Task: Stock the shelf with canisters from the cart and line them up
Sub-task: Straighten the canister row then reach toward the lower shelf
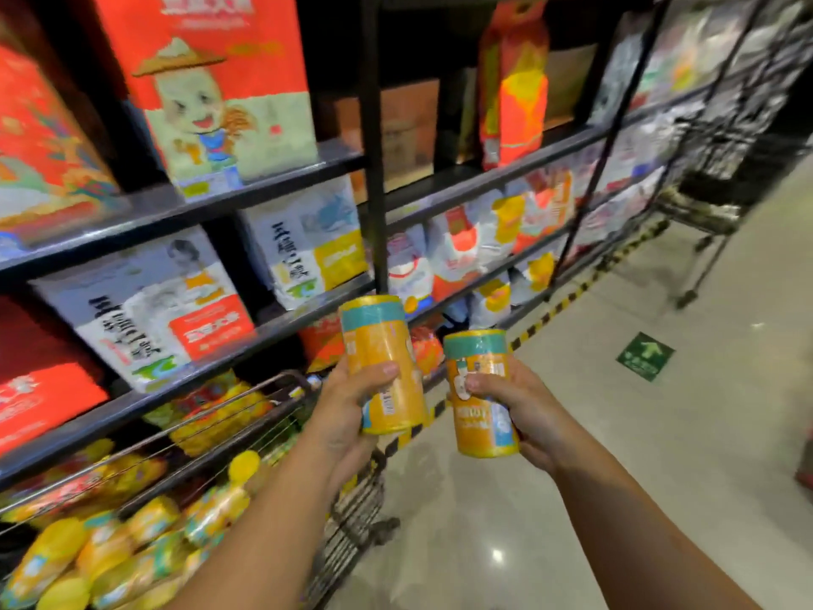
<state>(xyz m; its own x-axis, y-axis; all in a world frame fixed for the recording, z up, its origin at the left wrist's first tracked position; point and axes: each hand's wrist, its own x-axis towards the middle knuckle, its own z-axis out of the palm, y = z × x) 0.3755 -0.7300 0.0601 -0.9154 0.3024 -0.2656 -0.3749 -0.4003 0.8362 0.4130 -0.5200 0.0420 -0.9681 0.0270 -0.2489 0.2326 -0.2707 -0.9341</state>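
Observation:
My left hand (341, 409) grips an orange canister (380, 345) with a teal band near its top, held upright above the cart's far end. My right hand (523, 405) grips a second canister (479, 389) of the same kind, a little lower and to the right, over the floor. The two canisters stand apart, side by side. The wire cart (352, 521) at the lower left holds several more orange and yellow canisters (132, 543) lying on their sides. The black shelf unit (281, 328) runs along the left, in front of both hands.
Boxes and bags of goods fill the shelves; an upper bay (413, 138) right of the black post holds only cartons at the back. Yellow-black tape (567, 297) marks the shelf base. Pale floor with a green arrow sticker (644, 356) lies right. Another wire cart (708, 213) stands farther down the aisle.

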